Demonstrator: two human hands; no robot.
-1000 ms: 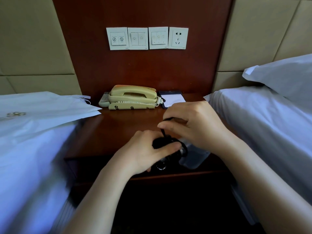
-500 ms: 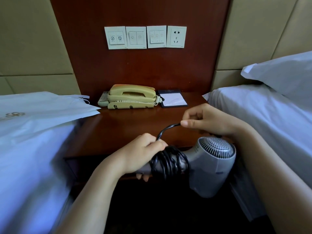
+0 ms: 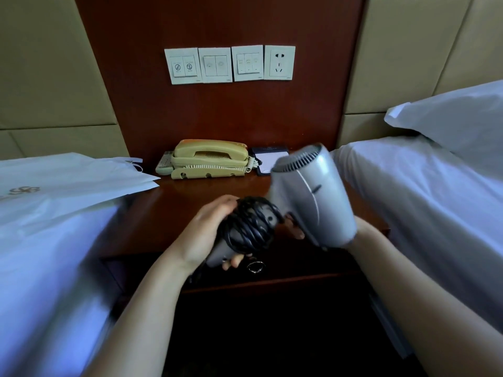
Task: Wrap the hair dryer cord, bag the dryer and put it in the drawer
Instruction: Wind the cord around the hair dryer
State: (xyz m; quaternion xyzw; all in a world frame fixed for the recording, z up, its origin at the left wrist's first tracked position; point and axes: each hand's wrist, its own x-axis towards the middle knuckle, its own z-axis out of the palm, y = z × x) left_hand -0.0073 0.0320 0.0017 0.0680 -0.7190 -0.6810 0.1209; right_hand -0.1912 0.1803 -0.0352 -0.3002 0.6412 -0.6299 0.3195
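Note:
The grey hair dryer (image 3: 310,197) is held up over the front of the wooden nightstand (image 3: 174,213), its rear grille tilted up and away from me. Its black cord (image 3: 250,224) is wound in many loops around the handle. My left hand (image 3: 206,229) is shut around the handle and the wound cord. My right hand (image 3: 296,230) holds the dryer's body from beneath and is mostly hidden behind it; only some fingertips and the wrist show. A white bag (image 3: 68,180) lies flat on the left bed. A metal ring pull (image 3: 255,266) of the drawer shows just under my left hand.
A beige telephone (image 3: 209,159), a remote (image 3: 164,165) and a notepad (image 3: 268,163) sit at the back of the nightstand. Wall switches and a socket (image 3: 230,63) are above. White beds flank both sides, with a pillow (image 3: 457,118) on the right.
My right hand let go of the cord end and moved under the dryer's body. The dryer swung up and turned so its grille faces away. The cord now lies fully wound on the handle.

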